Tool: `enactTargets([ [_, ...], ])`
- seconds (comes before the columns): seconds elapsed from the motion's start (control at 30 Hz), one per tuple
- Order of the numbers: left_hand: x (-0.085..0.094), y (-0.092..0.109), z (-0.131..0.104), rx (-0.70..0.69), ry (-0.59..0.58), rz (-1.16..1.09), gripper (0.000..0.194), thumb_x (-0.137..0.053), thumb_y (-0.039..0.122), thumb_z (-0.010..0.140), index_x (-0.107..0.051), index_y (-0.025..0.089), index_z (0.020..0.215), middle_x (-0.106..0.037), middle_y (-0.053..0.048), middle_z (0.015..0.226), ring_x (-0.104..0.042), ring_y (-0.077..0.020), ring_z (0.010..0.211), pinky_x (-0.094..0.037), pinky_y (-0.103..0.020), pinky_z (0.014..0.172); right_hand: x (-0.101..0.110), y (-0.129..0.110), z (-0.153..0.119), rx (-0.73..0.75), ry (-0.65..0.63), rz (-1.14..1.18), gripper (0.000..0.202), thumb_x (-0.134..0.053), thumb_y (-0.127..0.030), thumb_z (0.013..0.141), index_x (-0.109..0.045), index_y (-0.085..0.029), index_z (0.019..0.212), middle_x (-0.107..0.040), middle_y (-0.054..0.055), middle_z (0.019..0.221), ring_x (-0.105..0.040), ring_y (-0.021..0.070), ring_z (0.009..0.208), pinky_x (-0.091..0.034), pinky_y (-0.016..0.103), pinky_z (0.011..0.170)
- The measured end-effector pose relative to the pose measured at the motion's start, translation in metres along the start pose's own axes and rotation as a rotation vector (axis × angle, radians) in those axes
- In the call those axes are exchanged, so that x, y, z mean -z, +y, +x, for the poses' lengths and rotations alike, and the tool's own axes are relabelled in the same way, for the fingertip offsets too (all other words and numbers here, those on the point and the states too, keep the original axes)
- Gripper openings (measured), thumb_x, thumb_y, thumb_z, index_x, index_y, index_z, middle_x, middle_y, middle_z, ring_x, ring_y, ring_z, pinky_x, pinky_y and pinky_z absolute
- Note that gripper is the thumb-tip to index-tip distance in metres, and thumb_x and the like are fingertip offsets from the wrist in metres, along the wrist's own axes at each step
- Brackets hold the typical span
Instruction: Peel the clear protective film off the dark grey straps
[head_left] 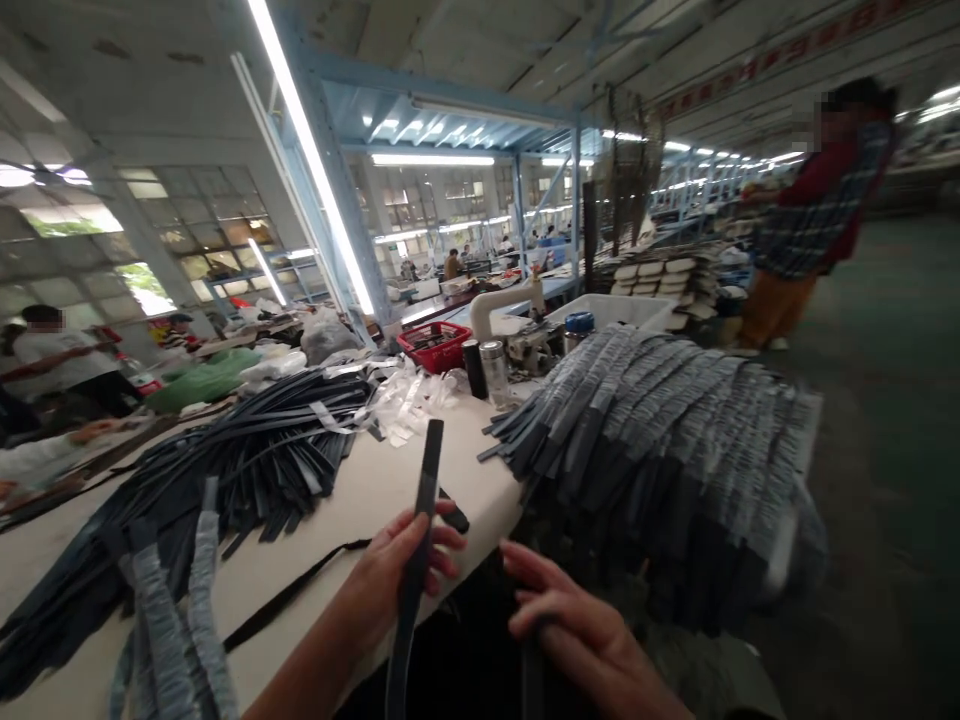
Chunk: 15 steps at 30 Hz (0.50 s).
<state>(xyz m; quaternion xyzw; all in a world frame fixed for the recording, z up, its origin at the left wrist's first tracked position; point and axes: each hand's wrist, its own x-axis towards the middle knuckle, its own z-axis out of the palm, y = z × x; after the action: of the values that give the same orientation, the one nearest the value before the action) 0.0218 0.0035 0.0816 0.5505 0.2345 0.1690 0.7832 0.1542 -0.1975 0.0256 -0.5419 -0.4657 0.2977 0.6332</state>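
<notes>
Gripping a dark strap (420,540) with fingers curled around it, the left hand (394,575) holds it pointing toward twelve o'clock over the white table (375,490). At three o'clock, the right hand (577,625) closes loosely on another strap end (531,665).

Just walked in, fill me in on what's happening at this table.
A person at a worktable holds a long dark strip upright in the left hand, fingers wrapped around it. The right hand sits low beside it, on another dark strip. A heap of dark strips lies to the left on the table, and a big stack of grey-banded strips is piled to the right. Another person stands further back on the right.
</notes>
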Motion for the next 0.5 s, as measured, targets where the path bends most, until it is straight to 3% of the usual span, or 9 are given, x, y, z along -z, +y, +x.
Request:
enactTargets([
  [0.07, -0.014, -0.020, -0.014, 0.054, -0.130, 0.124, 0.037, -0.055, 0.040, 0.093, -0.062, 0.012, 0.117, -0.070, -0.012, 0.092, -0.064, -0.0150, 0.067, -0.046, -0.020, 0.053, 0.011, -0.008, 0.019, -0.016, 0.081, 0.100, 0.026, -0.058, -0.049, 0.093, -0.075, -0.029, 0.097, -0.043, 0.002, 0.152, -0.034, 0.0271, 0.142, -0.024, 0.046, 0.118],
  [0.1, -0.020, -0.027, -0.019, 0.088, -0.191, 0.169, 0.038, -0.054, 0.042, 0.093, -0.063, 0.012, 0.116, -0.070, -0.011, 0.091, -0.063, -0.0147, 0.066, -0.045, -0.021, 0.054, 0.015, -0.012, 0.027, -0.019, 0.108, 0.150, 0.025, -0.058, -0.048, 0.093, -0.075, -0.029, 0.097, -0.042, 0.001, 0.153, -0.034, 0.0265, 0.142, -0.022, 0.046, 0.119],
  [0.23, -0.036, -0.039, -0.026, 0.148, -0.367, 0.251, 0.045, -0.056, 0.050, 0.091, -0.064, 0.015, 0.117, -0.071, -0.012, 0.096, -0.064, -0.0170, 0.073, -0.045, -0.023, 0.060, 0.014, -0.030, 0.046, -0.028, 0.138, 0.267, 0.027, -0.058, -0.047, 0.093, -0.075, -0.026, 0.096, -0.061, 0.003, 0.135, -0.059, 0.0246, 0.118, -0.046, 0.039, 0.103],
  [0.3, -0.045, -0.040, -0.024, 0.037, -0.354, 0.226, 0.049, -0.062, 0.052, 0.086, -0.063, 0.018, 0.120, -0.070, -0.011, 0.105, -0.064, -0.0223, 0.089, -0.049, -0.027, 0.074, 0.006, -0.035, 0.048, -0.015, 0.173, 0.220, 0.028, -0.058, -0.047, 0.093, -0.076, -0.026, 0.097, -0.068, 0.004, 0.123, -0.064, 0.0243, 0.108, -0.050, 0.039, 0.096],
  [0.4, -0.057, -0.043, -0.019, -0.131, -0.233, 0.167, 0.052, -0.071, 0.049, 0.080, -0.062, 0.022, 0.123, -0.067, -0.008, 0.115, -0.058, -0.0276, 0.108, -0.046, -0.033, 0.092, -0.007, -0.036, 0.045, 0.058, 0.197, 0.056, 0.028, -0.058, -0.046, 0.093, -0.076, -0.027, 0.099, -0.072, 0.004, 0.113, -0.065, 0.0258, 0.107, -0.037, 0.049, 0.110],
  [0.5, -0.065, -0.051, -0.018, -0.152, -0.148, 0.237, 0.039, -0.065, 0.048, 0.085, -0.068, 0.019, 0.111, -0.070, -0.007, 0.102, -0.059, -0.0253, 0.096, -0.046, -0.031, 0.085, -0.013, -0.034, 0.039, 0.120, 0.209, -0.046, 0.027, -0.057, -0.045, 0.094, -0.077, -0.028, 0.097, -0.075, 0.003, 0.105, -0.065, 0.0261, 0.108, -0.018, 0.054, 0.119],
])
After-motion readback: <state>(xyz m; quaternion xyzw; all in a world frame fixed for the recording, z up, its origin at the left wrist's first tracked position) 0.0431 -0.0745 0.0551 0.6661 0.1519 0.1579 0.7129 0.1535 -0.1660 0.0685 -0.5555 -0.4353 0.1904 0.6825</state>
